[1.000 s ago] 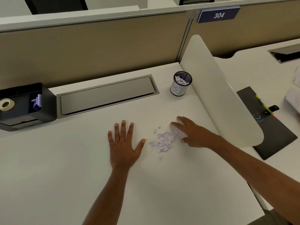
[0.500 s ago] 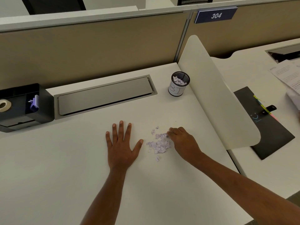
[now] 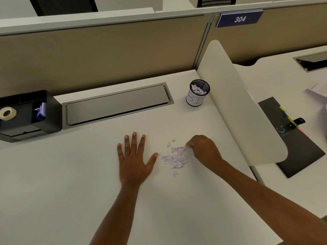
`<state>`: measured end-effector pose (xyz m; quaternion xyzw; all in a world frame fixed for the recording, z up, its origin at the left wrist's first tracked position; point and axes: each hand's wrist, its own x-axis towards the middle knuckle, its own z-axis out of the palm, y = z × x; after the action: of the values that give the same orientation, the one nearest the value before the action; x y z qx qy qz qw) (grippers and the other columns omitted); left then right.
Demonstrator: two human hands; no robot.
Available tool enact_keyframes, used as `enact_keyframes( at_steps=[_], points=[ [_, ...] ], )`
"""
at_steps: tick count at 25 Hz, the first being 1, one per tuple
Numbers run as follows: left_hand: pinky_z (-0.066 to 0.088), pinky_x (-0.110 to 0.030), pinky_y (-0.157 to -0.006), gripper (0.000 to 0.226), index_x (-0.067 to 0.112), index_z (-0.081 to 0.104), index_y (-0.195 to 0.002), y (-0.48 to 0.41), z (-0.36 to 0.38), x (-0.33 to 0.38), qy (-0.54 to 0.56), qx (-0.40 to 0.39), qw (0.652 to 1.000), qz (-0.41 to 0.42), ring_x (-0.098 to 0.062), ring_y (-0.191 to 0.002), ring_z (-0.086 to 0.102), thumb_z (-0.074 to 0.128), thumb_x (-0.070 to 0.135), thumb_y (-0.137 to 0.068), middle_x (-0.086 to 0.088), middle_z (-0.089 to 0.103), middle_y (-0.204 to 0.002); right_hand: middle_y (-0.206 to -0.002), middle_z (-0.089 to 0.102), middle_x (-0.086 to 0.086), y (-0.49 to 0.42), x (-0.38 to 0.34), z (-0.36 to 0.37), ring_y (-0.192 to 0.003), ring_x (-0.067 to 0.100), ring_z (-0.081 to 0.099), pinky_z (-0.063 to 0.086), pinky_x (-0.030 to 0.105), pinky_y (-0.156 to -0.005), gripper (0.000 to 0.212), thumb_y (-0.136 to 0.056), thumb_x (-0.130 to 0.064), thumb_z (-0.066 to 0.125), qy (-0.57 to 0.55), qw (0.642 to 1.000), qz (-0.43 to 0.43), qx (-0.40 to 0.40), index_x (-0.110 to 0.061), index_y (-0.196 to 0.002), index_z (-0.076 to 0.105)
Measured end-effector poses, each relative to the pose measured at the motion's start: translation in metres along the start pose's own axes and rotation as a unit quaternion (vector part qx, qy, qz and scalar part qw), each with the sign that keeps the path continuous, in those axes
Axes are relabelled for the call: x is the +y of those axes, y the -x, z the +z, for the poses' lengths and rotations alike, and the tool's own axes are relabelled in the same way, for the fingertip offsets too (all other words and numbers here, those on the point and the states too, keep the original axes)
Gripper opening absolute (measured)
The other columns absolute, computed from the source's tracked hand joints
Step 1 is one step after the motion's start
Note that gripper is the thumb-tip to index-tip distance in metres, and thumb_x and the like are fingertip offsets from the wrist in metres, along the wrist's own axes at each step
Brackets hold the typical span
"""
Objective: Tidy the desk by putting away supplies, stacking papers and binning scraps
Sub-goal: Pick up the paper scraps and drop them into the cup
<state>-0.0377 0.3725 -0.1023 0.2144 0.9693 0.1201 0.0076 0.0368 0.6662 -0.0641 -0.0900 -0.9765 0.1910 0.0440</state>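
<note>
Scraps (image 3: pixel 175 159) lie mid-table (image 3: pixel 53 191), between the left hand (image 3: pixel 135 162), flat to their left, and the right hand (image 3: pixel 205 151), touching their right edge. Behind them, the cup (image 3: pixel 197 96) stands beside the divider (image 3: pixel 238 103), scraps inside. Left of the cup sits the cable hatch (image 3: pixel 116 104); far left, the organiser (image 3: pixel 26 115) holds 1 tape roll (image 3: pixel 7 113).

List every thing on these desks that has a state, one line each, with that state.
Left hand: flat on the desk, fingers spread, empty.
Right hand: fingertips pinched on scraps at the pile's edge.
Paper scraps: loose pile on the desk.
Mesh cup: upright, partly filled with scraps.
Cable hatch: lid down.
Black organizer: holds a tape roll and a purple clip.
Black folder: closed, flat on the neighbouring desk.
</note>
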Motion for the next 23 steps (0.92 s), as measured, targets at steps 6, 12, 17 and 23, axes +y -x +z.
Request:
enact_keyframes(
  at_steps=[6,12,17,23],
  points=[
    [0.008,-0.062,-0.136,0.089,0.031,0.01,-0.176,0.0,-0.001,0.0,-0.005,-0.006,1.0,-0.001,-0.028,-0.171,-0.007,0.028,0.081,-0.103,-0.001,-0.002,-0.185,-0.079,0.081,0.004,-0.041,0.009,-0.04,-0.068,0.013,0.075,0.064,0.025,-0.077,0.017,-0.074,0.003,0.085,-0.323,0.911,0.256,0.0,-0.01,-0.086,0.085],
    [0.01,-0.063,-0.135,0.09,0.03,0.011,-0.176,0.0,0.0,0.0,-0.004,-0.006,1.0,0.0,-0.028,-0.171,-0.007,0.03,0.08,-0.103,-0.002,-0.001,-0.185,-0.085,0.076,0.02,-0.093,0.016,-0.085,-0.072,0.024,0.073,0.066,0.034,-0.083,0.018,-0.077,0.007,0.084,-0.445,0.845,0.295,0.036,0.002,-0.094,0.08],
    [0.01,-0.063,-0.135,0.09,0.03,0.01,-0.176,0.0,0.0,0.0,-0.006,-0.005,1.0,0.0,-0.029,-0.171,-0.007,0.032,0.08,-0.103,-0.002,-0.002,-0.185,-0.086,0.076,0.018,-0.149,0.022,-0.114,-0.074,0.024,0.072,0.066,0.036,-0.081,0.018,-0.074,0.005,0.085,-0.428,0.864,0.256,0.073,-0.003,-0.09,0.081],
    [0.01,-0.063,-0.136,0.09,0.031,0.009,-0.176,-0.001,-0.001,0.001,-0.007,-0.004,1.0,-0.001,-0.028,-0.171,-0.007,0.033,0.079,-0.104,-0.001,-0.003,-0.185,-0.088,0.081,0.01,-0.203,0.032,-0.11,-0.077,0.02,0.073,0.061,0.029,-0.078,0.018,-0.075,-0.002,0.078,-0.183,0.959,0.182,0.114,-0.01,-0.089,0.085]
  ],
)
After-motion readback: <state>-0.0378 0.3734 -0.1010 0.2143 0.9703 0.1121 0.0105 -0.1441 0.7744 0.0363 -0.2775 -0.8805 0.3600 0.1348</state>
